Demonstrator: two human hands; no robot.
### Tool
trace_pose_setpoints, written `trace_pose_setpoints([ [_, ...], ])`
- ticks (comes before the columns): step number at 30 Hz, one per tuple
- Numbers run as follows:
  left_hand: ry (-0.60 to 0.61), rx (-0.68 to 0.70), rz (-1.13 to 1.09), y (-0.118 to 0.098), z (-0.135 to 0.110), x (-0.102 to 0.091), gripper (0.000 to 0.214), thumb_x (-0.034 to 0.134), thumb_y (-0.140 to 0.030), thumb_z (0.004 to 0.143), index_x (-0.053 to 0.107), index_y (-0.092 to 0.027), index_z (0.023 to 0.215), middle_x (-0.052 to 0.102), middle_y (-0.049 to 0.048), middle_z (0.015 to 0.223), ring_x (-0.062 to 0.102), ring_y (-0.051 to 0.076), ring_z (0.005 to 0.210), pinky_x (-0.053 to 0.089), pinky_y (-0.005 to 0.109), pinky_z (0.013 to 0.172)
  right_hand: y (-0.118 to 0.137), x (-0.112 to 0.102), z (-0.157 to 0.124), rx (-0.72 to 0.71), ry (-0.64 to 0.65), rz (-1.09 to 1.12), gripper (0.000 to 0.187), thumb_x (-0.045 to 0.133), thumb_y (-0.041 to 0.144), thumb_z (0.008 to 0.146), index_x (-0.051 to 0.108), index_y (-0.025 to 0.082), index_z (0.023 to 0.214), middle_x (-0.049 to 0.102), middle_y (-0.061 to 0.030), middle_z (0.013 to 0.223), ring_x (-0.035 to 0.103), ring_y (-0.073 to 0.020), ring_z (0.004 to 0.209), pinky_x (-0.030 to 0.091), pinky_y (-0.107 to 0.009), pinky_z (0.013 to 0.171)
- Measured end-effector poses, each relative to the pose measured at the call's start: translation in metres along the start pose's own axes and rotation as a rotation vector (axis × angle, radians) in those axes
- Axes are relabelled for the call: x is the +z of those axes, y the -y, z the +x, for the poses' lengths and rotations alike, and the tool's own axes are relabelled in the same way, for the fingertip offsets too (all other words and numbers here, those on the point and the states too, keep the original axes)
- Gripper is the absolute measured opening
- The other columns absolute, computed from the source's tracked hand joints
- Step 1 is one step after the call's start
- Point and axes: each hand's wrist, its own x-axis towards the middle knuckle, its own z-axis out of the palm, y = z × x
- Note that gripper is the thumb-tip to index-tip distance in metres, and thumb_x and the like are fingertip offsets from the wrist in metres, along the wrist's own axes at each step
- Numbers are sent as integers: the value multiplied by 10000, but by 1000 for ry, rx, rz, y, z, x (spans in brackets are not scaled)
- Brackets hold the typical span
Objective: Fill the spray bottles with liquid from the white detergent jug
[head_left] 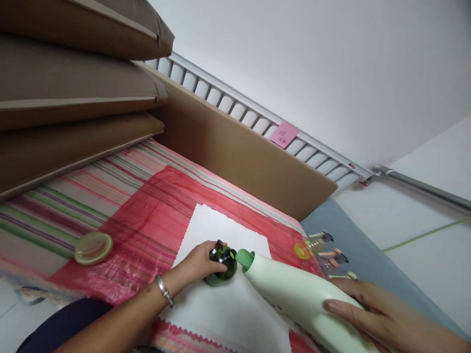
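My left hand (206, 262) is wrapped round a small dark green see-through bottle (225, 269), which tilts over a white sheet (239, 306) with scalloped edges. The bottle's mouth faces right. My right hand (371, 314) grips a large pale green bottle (305, 294) from its far side, and part of that hand is blurred. The large bottle is tipped, its green spout (244, 257) right at the small bottle's mouth. Whether the two touch, or whether anything flows between them, I cannot make out.
Several pump-topped bottles (321, 238) lie at the right edge of the red plastic sheet (147, 220). A round pale lid or dish (93, 248) sits left on the striped cloth (84, 191). Brown cushions (73, 78) are stacked at left; a brown board (235, 152) leans before a radiator (221, 100).
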Motion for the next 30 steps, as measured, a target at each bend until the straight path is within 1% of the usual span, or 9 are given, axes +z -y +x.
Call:
trace_pose_setpoints([
  [3,3,7,2,0,0,0,640,716,-258,587,558,-166,1200,641,90,1088,621,229,812,425,211,443,0,-4,-1,0,45,25,548,403,742,720,540,211,708,520,1,594,480,-139,472,422,-237,428],
  [7,10,19,8,-2,-2,0,642,712,-262,586,561,-166,1203,621,102,1136,617,238,857,435,212,463,0,-7,-1,21,37,2,542,418,736,718,562,213,741,535,-11,630,495,-153,502,429,-248,455],
  [11,11,10,22,-4,-3,0,640,705,-273,592,561,-169,1207,626,104,1131,619,243,837,431,224,452,4,-9,-3,47,37,-20,530,423,735,715,583,233,768,538,-8,621,512,-169,521,438,-264,485],
  [16,2,19,12,-3,-2,0,637,710,-254,583,568,-162,1197,629,102,1137,614,256,893,463,245,523,8,-12,-6,40,36,-38,505,421,736,716,588,259,727,548,-20,624,523,-192,542,438,-290,497],
  [18,4,19,6,-2,-2,-1,632,711,-250,583,571,-161,1193,623,105,1150,613,259,912,469,252,543,8,-12,-5,33,44,-20,495,443,741,698,592,270,719,538,-17,608,515,-192,528,432,-297,487],
  [21,1,21,-7,-2,-2,0,628,719,-240,578,576,-165,1185,630,95,1148,609,259,943,493,278,635,7,-13,-3,36,46,-1,488,501,753,640,589,277,701,540,-16,599,510,-194,516,424,-299,459],
  [25,-11,18,4,-4,-2,0,620,723,-226,576,583,-164,1177,633,92,1147,607,260,958,499,308,709,6,-14,1,12,32,3,452,541,723,636,594,278,687,565,-14,617,511,-185,514,422,-290,443],
  [28,-10,27,10,-5,-3,0,616,721,-217,580,583,-163,1178,640,89,1128,599,258,978,495,295,701,6,-16,2,-7,38,6,415,575,690,635,595,278,678,566,-5,601,506,-177,499,418,-286,438],
  [30,-6,21,9,-5,-3,0,625,721,-222,581,576,-165,1186,639,87,1129,600,259,973,493,278,654,5,-16,2,-10,33,-6,403,585,678,637,602,278,682,568,-4,594,509,-177,498,419,-284,436],
])
